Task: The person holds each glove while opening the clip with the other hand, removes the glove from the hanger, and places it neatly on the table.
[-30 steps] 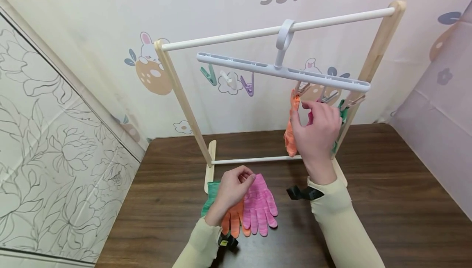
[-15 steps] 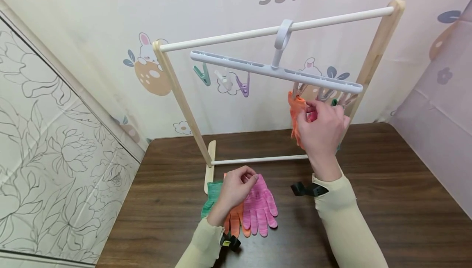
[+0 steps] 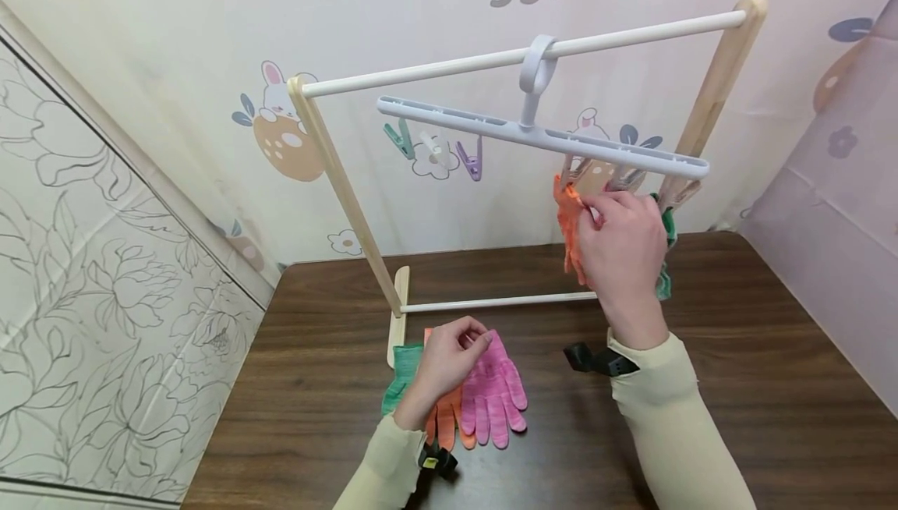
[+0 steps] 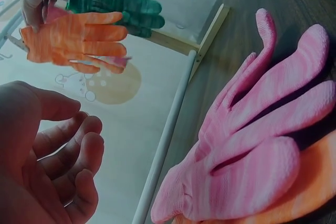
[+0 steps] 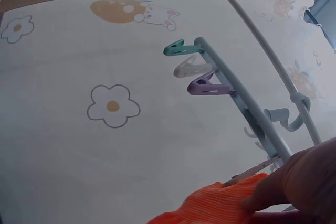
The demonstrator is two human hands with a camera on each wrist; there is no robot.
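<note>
My right hand point(image 3: 624, 249) pinches the cuff edge of an orange glove point(image 3: 570, 225), which hangs from a clothespin point(image 3: 574, 171) on the pale hanger point(image 3: 477, 122). A green glove point(image 3: 663, 284) hangs at the hanger's right end; a pink one between them is mostly hidden. Over the table, my left hand point(image 3: 445, 358) is loosely curled and holds nothing. Beneath and beside it lie a pink glove point(image 3: 494, 397), an orange glove point(image 3: 449, 420) and a green glove point(image 3: 404, 373). In the left wrist view the left fingers point(image 4: 89, 150) are apart from the pink glove.
The hanger hooks over the white top bar point(image 3: 435, 70) of a wooden rack point(image 3: 344, 194) and tilts down to the right. Green point(image 3: 400, 139), white point(image 3: 431, 147) and purple point(image 3: 470, 161) clothespins hang from its left half. A lower bar point(image 3: 498, 303) crosses the rack near the table.
My right hand has moved slightly right and taken hold of the orange glove's cuff, turning the glove. The hanger swung left and back. My left hand has hardly moved.
</note>
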